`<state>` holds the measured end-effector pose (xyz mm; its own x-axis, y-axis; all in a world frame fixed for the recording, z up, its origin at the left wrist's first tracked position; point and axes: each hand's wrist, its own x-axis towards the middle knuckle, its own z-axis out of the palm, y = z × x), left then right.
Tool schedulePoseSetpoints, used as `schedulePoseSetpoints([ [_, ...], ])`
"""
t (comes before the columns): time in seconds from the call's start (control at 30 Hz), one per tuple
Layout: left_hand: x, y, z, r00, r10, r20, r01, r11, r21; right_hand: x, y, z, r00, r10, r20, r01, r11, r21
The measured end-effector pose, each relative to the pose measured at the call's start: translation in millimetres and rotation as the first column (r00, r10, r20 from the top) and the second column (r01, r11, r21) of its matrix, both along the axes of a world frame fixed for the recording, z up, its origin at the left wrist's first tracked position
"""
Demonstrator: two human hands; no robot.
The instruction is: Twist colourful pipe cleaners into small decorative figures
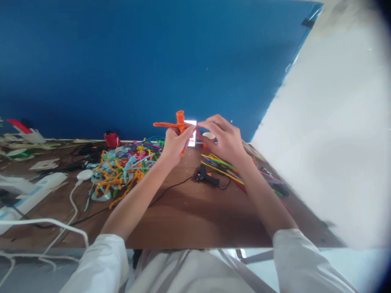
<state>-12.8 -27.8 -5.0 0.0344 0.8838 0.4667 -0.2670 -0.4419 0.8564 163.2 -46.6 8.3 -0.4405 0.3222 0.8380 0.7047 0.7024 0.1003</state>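
An orange figure made of wound pipe cleaner [180, 118] is raised above the table, with a thick upright body and an arm sticking out to the left. My left hand [174, 147] is closed around its lower part, thumb pointing right. To the right, my right hand [225, 139] pinches with thumb and forefinger near a thin orange-red strand that runs out from the figure. The exact contact at those fingertips is blurred. Behind the hands stands a lit phone screen [192, 140], partly covered by my left hand.
A tangled heap of coloured pipe cleaners [122, 173] lies left. Straight pipe cleaners [224, 166] lie under my right forearm, beside a black glue gun [206, 176] with a trailing cord. A red-white cup [209, 138], a power strip [36, 195] and a blue wall [122, 61] surround them.
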Motion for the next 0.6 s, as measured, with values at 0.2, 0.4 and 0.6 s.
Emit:
schedulePoseSetpoints([
  [0.2,0.5,-2.9,-0.5,0.999,-0.017,-0.028,0.018,0.998,0.055,-4.1,4.2,-2.9,0.993,0.055,-0.108,-0.052,0.998,0.026],
  [0.4,-0.7,-8.1,-0.1,0.978,0.100,-0.184,-0.067,0.982,0.178,-12.9,2.4,1.1,0.854,0.108,-0.509,-0.308,0.894,-0.326],
  [0.6,-1.7,-11.2,0.1,0.965,0.101,-0.241,-0.040,0.968,0.247,-14.7,7.2,0.0,0.693,0.085,-0.716,-0.560,0.688,-0.461],
])
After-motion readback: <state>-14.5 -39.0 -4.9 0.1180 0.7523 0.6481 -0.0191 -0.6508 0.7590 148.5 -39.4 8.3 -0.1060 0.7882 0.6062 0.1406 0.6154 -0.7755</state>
